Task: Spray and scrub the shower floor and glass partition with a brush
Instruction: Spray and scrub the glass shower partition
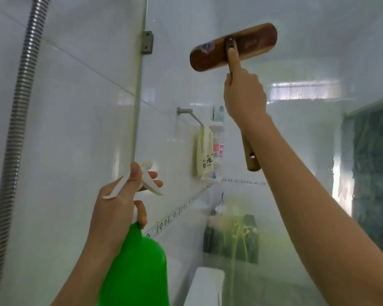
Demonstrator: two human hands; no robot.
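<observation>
Scrub brush [233,47]: wooden head high on the glass partition [179,74], back toward me, bristles hidden behind it, so contact with the pane is judged, not seen. The head's long axis runs sideways, right end tilted up; the handle drops from its middle down toward me.

Right grip [244,96]: fingers curled round the handle just below the head, index finger laid straight up the neck. Handle end sticks out below my wrist.

Left grip [117,208]: wrapped round the neck of the green spray bottle [137,268], thumb over the sprayer, fingers at the trigger. It sits low and left of the brush, well apart.

Greenish runs [234,228] mark the pane below the head. Judgement: next stroke goes downward, across the head's long axis, right arm only.
</observation>
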